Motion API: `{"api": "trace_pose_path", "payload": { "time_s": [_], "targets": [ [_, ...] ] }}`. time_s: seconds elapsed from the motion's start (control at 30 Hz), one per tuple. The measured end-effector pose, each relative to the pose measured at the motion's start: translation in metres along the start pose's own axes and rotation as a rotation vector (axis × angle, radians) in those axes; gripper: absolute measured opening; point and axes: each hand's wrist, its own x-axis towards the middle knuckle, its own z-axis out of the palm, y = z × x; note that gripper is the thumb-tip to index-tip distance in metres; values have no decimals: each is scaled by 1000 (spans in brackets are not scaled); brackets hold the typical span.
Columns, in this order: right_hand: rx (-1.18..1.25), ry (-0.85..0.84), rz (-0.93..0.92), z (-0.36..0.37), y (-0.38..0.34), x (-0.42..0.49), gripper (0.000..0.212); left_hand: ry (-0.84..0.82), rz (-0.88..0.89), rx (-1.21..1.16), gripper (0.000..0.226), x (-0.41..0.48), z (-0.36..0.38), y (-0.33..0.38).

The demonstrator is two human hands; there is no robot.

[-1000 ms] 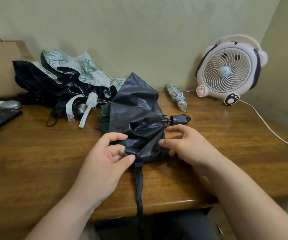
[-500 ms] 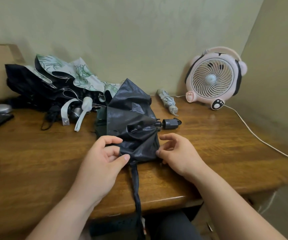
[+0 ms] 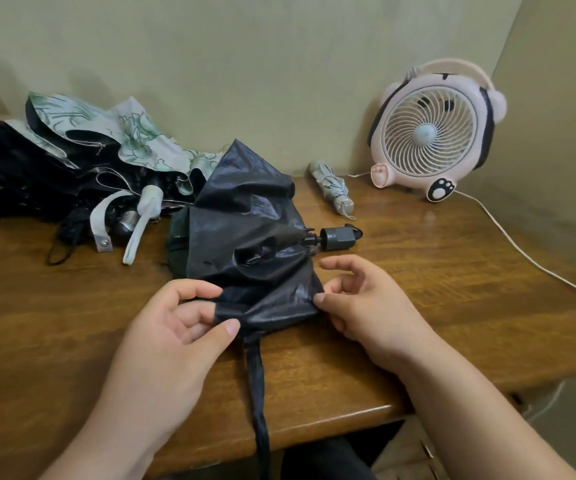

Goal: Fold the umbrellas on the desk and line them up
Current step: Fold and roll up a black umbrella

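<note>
Your left hand [image 3: 175,327] pinches the near hem of the black umbrella [image 3: 245,244], lying mid-desk [image 3: 452,289]. Your right hand [image 3: 366,306] is loose-fingered, thumb just touching the cloth's right edge. That canopy looks thin, slick and floppy, so gather it along the ribs, then wrap the dangling strap [image 3: 257,393].

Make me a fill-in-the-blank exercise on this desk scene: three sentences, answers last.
1. The left hand grips the umbrella whose fabric is ____.
2. The fan stands on the desk at its far ____ corner.
3. The floral umbrella lies to the ____ of the gripped one.

Answers: black; right; left.
</note>
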Motion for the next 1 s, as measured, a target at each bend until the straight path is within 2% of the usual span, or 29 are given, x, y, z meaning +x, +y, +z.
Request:
{"api": "trace_pose_path", "payload": {
  "time_s": [0.1,0.2,0.27,0.47,0.57,0.63,0.77,0.9,0.97,1.0],
  "targets": [
    [213,-25,20,-10,4,-1,42,7,7,21,37,2,-1,-4],
    [125,-15,12,-10,7,-4,32,-10,38,121,38,2,-3,-7],
    [67,15,-8,-7,7,-4,29,-11,61,150,29,0,-2,-7],
    [57,-17,46,-2,-2,7,37,132,86,261,19,-1,3,-10],
    [22,-28,74,-7,-3,5,33,85,73,270,22,-1,5,-8],
    [-116,-25,38,-12,-3,2,27,37,43,291,31,-2,6,-7],
    [-328,5,-91,-15,3,-2,15,7,65,471,25,-3,10,-7],
    [-490,67,-185,-15,13,-7,26,-88,69,519,28,-6,3,-7],
    [-701,124,-269,-15,18,-11,29,-96,191,675,10,-6,-2,-12],
    [-794,158,-319,-15,20,-13,30,-94,257,809,28,-6,-3,-10]
  ]
}}
